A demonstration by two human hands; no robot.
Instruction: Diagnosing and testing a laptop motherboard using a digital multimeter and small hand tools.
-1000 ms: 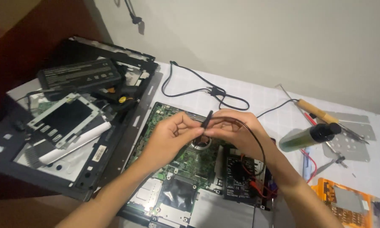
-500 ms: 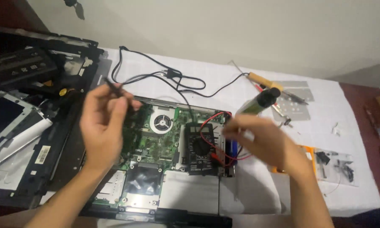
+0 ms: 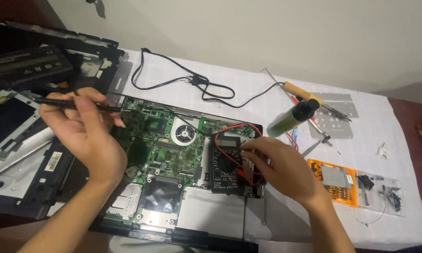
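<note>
While both hands work over the opened laptop, items run L to R as follows.

1. Dismantled laptop casing [image 3: 28,154], far L, dark w/ silver bracket; a black battery pack [image 3: 26,68] lies on top at the back.
2. Left hand [image 3: 86,136], closed around a slim black probe [image 3: 75,105], held roughly level w/ tip toward the board's top-L corner; tip contact w/ board can't be told.
3. Green motherboard [image 3: 166,154] in its base tray, centre of table [image 3: 248,93]; round fan [image 3: 185,134] near the top-middle.
4. Black multimeter [image 3: 226,164] resting on the board's R part, red lead [image 3: 234,129] looping over it.
5. Right hand [image 3: 281,171], fingers curled onto the meter's R edge beside the dial; prob. steadying or setting it.
6. Black power cable [image 3: 192,82] coiled behind the board.
7. Green-black cylinder [image 3: 290,117] and wood-handled soldering iron [image 3: 305,93], R of centre.

Step, as judged: probing the board w/ meter. Next move would call for a fine, steady tip placement on a test point, second lead also needed.

Containers: orange tray [image 3: 316,171] holds a grey metal part; clear plastic sleeve [image 3: 380,192] beside it holds small black bits & screws.
</note>
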